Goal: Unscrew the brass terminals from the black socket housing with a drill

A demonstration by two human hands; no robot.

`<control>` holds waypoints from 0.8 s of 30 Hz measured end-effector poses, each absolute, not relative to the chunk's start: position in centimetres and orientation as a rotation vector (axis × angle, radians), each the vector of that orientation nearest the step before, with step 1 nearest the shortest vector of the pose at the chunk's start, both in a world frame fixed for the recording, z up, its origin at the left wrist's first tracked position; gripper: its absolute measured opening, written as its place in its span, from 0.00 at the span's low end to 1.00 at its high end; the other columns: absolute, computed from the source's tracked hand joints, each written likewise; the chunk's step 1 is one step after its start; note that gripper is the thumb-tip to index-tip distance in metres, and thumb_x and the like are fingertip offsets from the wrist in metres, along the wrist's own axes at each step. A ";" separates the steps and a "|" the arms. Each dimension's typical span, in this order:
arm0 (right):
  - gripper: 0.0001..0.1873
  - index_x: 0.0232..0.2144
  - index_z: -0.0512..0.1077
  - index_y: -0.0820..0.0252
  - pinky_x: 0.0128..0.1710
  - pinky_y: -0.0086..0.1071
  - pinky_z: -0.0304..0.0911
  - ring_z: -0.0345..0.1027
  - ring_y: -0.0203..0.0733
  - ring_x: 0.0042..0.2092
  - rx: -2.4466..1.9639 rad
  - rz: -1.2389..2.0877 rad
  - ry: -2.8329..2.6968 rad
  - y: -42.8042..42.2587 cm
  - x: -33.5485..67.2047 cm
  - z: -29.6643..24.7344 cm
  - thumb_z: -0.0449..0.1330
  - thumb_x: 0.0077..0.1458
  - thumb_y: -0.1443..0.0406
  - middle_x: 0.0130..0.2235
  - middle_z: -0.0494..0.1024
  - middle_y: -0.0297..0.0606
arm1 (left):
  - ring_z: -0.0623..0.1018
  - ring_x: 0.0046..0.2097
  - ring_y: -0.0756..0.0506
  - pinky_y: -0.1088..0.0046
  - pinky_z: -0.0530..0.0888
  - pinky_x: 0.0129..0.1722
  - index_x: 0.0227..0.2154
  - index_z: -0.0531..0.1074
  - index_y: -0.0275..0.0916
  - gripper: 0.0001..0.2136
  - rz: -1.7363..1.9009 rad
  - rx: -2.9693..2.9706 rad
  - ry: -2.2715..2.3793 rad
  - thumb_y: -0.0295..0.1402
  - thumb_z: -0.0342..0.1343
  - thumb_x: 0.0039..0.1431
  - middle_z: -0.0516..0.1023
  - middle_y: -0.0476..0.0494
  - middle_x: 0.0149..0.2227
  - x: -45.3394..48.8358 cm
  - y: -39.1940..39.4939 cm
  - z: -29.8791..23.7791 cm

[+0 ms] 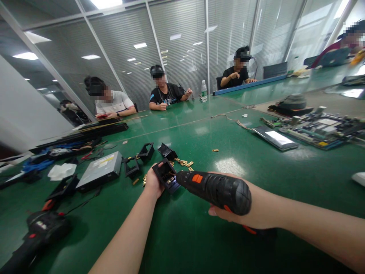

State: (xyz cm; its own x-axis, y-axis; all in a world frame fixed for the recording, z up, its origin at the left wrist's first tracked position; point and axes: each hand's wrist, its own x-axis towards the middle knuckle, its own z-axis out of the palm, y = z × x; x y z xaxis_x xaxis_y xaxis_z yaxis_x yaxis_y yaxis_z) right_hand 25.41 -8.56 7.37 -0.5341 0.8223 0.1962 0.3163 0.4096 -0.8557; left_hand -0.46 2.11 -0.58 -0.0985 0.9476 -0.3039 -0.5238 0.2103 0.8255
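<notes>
Looks like a driving step to me: left hand (154, 184) is clamped on a black plastic housing (163, 172) toward the table's (194, 239) near edge, right hand (253, 211) wrapped round a power drill (213, 188), nose at the opening. Can't tell if they're touching. Next move calls for steady housing, straight drill.

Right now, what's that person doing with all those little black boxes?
The person's left hand holds one small black box tilted, open side up. The right hand grips a black-and-orange power tool, its nose pointing at the box; I can't tell whether they touch. Small brass-coloured pieces and more black boxes lie just beyond on the green table.
</notes>
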 end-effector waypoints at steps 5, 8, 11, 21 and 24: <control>0.08 0.30 0.69 0.63 0.23 0.25 0.65 0.68 0.34 0.25 -0.930 1.302 -2.076 -7.8 26.0 6.5 0.64 0.45 0.66 0.28 0.74 0.33 | 0.77 0.27 0.42 0.64 0.75 0.29 0.28 0.74 0.34 0.12 1.300 0.550 1.062 0.36 0.48 0.54 0.77 0.39 0.26 -0.6 1.9 -0.6; 0.11 0.31 0.69 0.64 0.24 0.27 0.66 0.68 0.35 0.26 -0.992 1.460 -2.055 -7.5 26.2 6.4 0.66 0.46 0.64 0.27 0.73 0.34 | 0.77 0.26 0.42 0.64 0.75 0.29 0.28 0.74 0.34 0.13 1.294 0.561 1.074 0.36 0.48 0.54 0.77 0.39 0.25 -0.6 1.9 -0.5; 0.10 0.30 0.68 0.63 0.24 0.27 0.66 0.68 0.35 0.25 -0.991 1.503 -2.105 -7.5 26.2 6.7 0.64 0.48 0.63 0.25 0.71 0.32 | 0.77 0.27 0.41 0.64 0.75 0.29 0.27 0.74 0.35 0.11 1.288 0.566 1.053 0.36 0.49 0.53 0.76 0.40 0.25 -0.6 1.9 -0.5; 0.08 0.26 0.71 0.62 0.31 0.29 0.67 0.69 0.36 0.29 -0.833 1.107 -2.211 -7.7 26.0 6.6 0.66 0.46 0.64 0.27 0.74 0.34 | 0.78 0.28 0.41 0.64 0.75 0.31 0.28 0.74 0.34 0.11 1.307 0.565 1.043 0.35 0.50 0.53 0.77 0.40 0.26 -0.6 2.1 -0.6; 0.07 0.29 0.73 0.63 0.32 0.28 0.67 0.68 0.35 0.29 -0.857 1.155 -2.228 -7.7 26.0 6.8 0.66 0.47 0.66 0.27 0.73 0.33 | 0.77 0.27 0.43 0.65 0.75 0.30 0.28 0.74 0.34 0.11 1.324 0.569 1.032 0.35 0.49 0.53 0.77 0.41 0.26 -0.5 2.1 -0.7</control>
